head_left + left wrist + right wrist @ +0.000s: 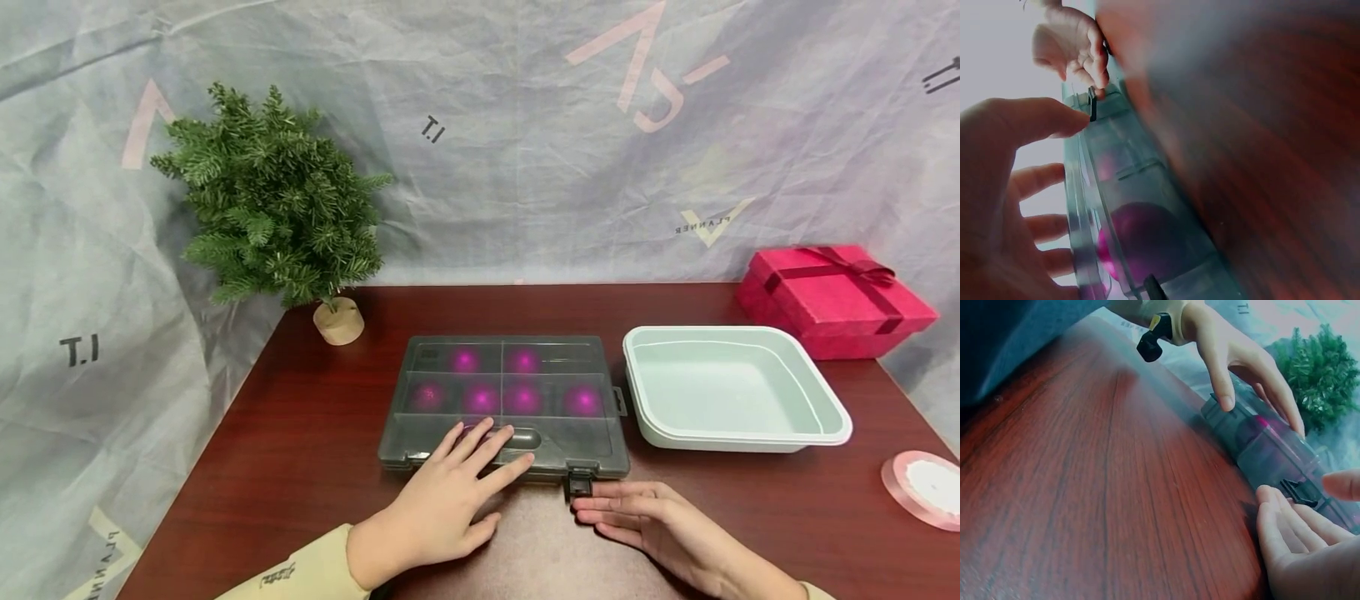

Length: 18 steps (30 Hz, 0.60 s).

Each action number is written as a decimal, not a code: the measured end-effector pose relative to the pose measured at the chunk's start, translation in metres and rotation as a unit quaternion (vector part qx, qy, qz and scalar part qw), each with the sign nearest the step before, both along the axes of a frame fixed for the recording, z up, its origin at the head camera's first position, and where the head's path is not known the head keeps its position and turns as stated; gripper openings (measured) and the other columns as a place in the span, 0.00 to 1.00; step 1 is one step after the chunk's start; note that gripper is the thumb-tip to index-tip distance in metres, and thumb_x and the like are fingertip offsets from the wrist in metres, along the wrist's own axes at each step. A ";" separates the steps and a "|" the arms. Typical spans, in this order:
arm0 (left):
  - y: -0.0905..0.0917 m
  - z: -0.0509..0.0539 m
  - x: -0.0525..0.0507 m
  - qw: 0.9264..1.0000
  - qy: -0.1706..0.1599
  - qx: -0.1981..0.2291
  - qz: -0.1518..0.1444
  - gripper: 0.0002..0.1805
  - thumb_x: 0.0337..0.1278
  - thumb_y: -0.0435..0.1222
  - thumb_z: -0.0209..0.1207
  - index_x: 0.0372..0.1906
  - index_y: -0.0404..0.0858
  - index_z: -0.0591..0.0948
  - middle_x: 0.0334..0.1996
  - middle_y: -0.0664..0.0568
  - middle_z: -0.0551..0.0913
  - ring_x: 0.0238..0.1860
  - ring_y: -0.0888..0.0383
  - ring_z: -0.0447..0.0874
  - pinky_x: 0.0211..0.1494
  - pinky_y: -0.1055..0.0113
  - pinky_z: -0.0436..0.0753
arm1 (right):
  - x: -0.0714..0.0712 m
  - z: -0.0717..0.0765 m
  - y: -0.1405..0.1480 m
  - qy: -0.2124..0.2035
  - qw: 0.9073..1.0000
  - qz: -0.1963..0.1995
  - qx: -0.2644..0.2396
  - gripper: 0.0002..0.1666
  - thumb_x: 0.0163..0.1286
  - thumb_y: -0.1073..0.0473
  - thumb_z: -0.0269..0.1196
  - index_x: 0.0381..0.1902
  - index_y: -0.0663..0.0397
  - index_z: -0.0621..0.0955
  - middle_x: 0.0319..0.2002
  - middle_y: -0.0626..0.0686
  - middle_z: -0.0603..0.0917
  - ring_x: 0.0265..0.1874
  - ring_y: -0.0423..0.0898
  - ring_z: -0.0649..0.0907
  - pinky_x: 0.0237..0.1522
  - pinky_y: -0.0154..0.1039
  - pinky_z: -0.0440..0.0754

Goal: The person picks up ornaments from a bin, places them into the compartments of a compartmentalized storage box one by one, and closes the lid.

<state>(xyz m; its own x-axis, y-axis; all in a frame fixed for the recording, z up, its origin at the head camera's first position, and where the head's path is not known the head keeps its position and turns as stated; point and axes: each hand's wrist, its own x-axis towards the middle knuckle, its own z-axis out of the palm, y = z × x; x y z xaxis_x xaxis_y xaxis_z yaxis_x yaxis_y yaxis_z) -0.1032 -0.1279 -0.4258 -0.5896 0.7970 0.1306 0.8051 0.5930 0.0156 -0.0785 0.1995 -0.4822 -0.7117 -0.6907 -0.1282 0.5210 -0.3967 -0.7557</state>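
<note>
A transparent grey compartment case point(570, 437) lies on the table with its lid down. Several magenta round balls point(480, 398) show through the lid in separate compartments. My left hand point(450, 500) rests on the lid near its front edge, fingers spread and fairly straight. At the case's front right, a black latch point(579, 485) stands out from the edge. The fingers of my right hand point(652, 521) touch this latch, nearly straight, while the thumb is apart from it in the right wrist view. A second black latch point(1154, 287) shows on the same side in the left wrist view.
Right of the case stands a pale green plastic basin point(735, 437), with a red gift box point(832, 308) behind it. A pink ribbon roll point(930, 487) lies at the right edge. The small artificial fir tree point(277, 200) stands at the back left, before a grey printed cloth point(480, 200).
</note>
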 end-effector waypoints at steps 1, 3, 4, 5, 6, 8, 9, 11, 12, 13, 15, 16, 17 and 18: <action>0.001 0.000 0.001 1.000 0.005 -0.001 0.001 0.41 0.62 0.50 0.65 0.79 0.53 0.65 0.77 0.44 0.61 0.77 0.41 0.56 0.70 0.38 0.63 | 0.001 0.000 0.000 -0.001 1.000 -0.001 -0.001 0.25 0.82 0.68 0.41 0.71 0.79 0.64 0.64 0.68 0.77 0.65 0.55 0.77 0.66 0.44 0.71; 0.002 -0.001 0.002 1.000 0.012 -0.002 0.003 0.41 0.61 0.51 0.65 0.78 0.53 0.65 0.77 0.43 0.62 0.76 0.40 0.57 0.70 0.37 0.63 | 0.002 0.002 0.000 0.001 1.000 0.000 -0.002 0.25 0.82 0.69 0.41 0.71 0.77 0.66 0.64 0.67 0.77 0.65 0.55 0.77 0.66 0.44 0.71; 0.003 -0.001 0.002 1.000 0.015 -0.002 0.003 0.41 0.61 0.51 0.65 0.78 0.53 0.65 0.77 0.43 0.62 0.76 0.40 0.57 0.70 0.37 0.63 | 0.002 0.003 0.000 0.003 1.000 -0.001 -0.002 0.25 0.82 0.69 0.42 0.70 0.76 0.67 0.64 0.67 0.77 0.65 0.55 0.77 0.66 0.43 0.71; 0.003 -0.001 0.003 1.000 0.018 -0.003 0.004 0.41 0.61 0.51 0.65 0.78 0.53 0.65 0.77 0.43 0.62 0.76 0.40 0.57 0.70 0.37 0.63 | 0.002 0.004 0.000 0.004 1.000 -0.002 -0.002 0.25 0.81 0.69 0.42 0.70 0.75 0.68 0.65 0.67 0.77 0.65 0.55 0.77 0.66 0.43 0.71; 0.004 -0.001 0.003 1.000 0.020 -0.004 0.005 0.41 0.61 0.51 0.65 0.78 0.52 0.65 0.76 0.42 0.62 0.76 0.40 0.57 0.70 0.37 0.63 | 0.002 0.005 -0.001 0.008 1.000 -0.003 -0.002 0.24 0.81 0.69 0.42 0.70 0.74 0.69 0.65 0.66 0.77 0.65 0.54 0.77 0.66 0.43 0.72; 0.004 -0.001 0.003 1.000 0.021 -0.004 0.007 0.41 0.61 0.52 0.65 0.78 0.52 0.65 0.76 0.42 0.62 0.76 0.39 0.57 0.70 0.36 0.63 | 0.002 0.007 -0.001 0.017 1.000 -0.007 0.004 0.24 0.81 0.69 0.43 0.70 0.73 0.71 0.65 0.66 0.77 0.65 0.54 0.77 0.65 0.42 0.72; 0.005 -0.001 0.003 1.000 0.021 -0.005 0.008 0.42 0.60 0.52 0.65 0.79 0.52 0.65 0.76 0.42 0.62 0.76 0.39 0.57 0.70 0.36 0.63 | 0.003 0.007 -0.002 0.023 1.000 -0.011 0.009 0.24 0.81 0.70 0.43 0.70 0.73 0.71 0.64 0.66 0.77 0.65 0.54 0.77 0.65 0.42 0.72; 0.005 -0.002 0.004 1.000 0.019 -0.006 0.010 0.42 0.60 0.52 0.65 0.79 0.52 0.65 0.76 0.42 0.61 0.76 0.39 0.57 0.70 0.36 0.62 | 0.004 0.009 -0.004 0.042 0.998 -0.019 0.033 0.24 0.81 0.69 0.44 0.70 0.73 0.71 0.63 0.66 0.78 0.64 0.53 0.79 0.64 0.42 0.73; 0.005 -0.002 0.004 1.000 0.018 -0.006 0.010 0.42 0.60 0.52 0.65 0.79 0.52 0.65 0.76 0.42 0.61 0.76 0.40 0.57 0.70 0.36 0.62 | 0.005 0.009 -0.004 0.058 0.997 -0.025 0.050 0.24 0.81 0.69 0.45 0.70 0.74 0.70 0.62 0.66 0.79 0.62 0.53 0.80 0.63 0.41 0.75; 0.005 -0.002 0.004 1.000 0.017 -0.006 0.011 0.42 0.60 0.52 0.65 0.79 0.52 0.65 0.77 0.42 0.61 0.76 0.40 0.57 0.70 0.36 0.62 | 0.006 0.010 -0.005 0.078 0.994 -0.031 0.073 0.24 0.81 0.69 0.47 0.69 0.75 0.70 0.61 0.66 0.80 0.61 0.52 0.81 0.62 0.41 0.76; 0.005 -0.002 0.004 1.000 0.018 -0.007 0.011 0.42 0.61 0.52 0.64 0.79 0.52 0.64 0.77 0.42 0.61 0.76 0.40 0.57 0.70 0.36 0.62 | 0.007 0.011 -0.007 0.149 0.980 -0.046 0.126 0.23 0.80 0.69 0.50 0.68 0.78 0.70 0.57 0.67 0.83 0.56 0.51 0.84 0.57 0.40 0.79; 0.005 -0.002 0.004 1.000 0.019 -0.007 0.011 0.42 0.61 0.52 0.64 0.79 0.52 0.65 0.77 0.42 0.61 0.76 0.40 0.57 0.70 0.36 0.62 | 0.007 0.012 -0.008 0.193 0.967 -0.054 0.154 0.23 0.79 0.69 0.52 0.66 0.79 0.71 0.54 0.67 0.84 0.53 0.51 0.86 0.54 0.40 0.81; 0.005 -0.002 0.005 1.000 0.019 -0.006 0.010 0.42 0.61 0.52 0.64 0.79 0.52 0.65 0.77 0.42 0.61 0.76 0.40 0.57 0.70 0.36 0.62 | 0.008 0.013 -0.009 0.234 0.953 -0.064 0.180 0.22 0.78 0.70 0.54 0.65 0.80 0.72 0.52 0.67 0.85 0.50 0.50 0.87 0.51 0.40 0.83; 0.005 -0.002 0.005 1.000 0.020 -0.006 0.010 0.42 0.61 0.52 0.64 0.79 0.52 0.65 0.76 0.42 0.61 0.76 0.40 0.57 0.70 0.36 0.62 | 0.008 0.014 -0.010 0.279 0.935 -0.073 0.206 0.22 0.77 0.70 0.55 0.63 0.81 0.73 0.49 0.66 0.86 0.47 0.50 0.88 0.48 0.40 0.84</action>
<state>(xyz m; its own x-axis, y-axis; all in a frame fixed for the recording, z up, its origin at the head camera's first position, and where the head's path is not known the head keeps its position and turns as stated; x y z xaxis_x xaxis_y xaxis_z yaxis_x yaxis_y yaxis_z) -0.0985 -0.1228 -0.4279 -0.6004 0.7866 0.1442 0.7926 0.6093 -0.0236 -0.0706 0.1890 -0.4686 -0.8301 -0.5546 0.0578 -0.0368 -0.0490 -0.9981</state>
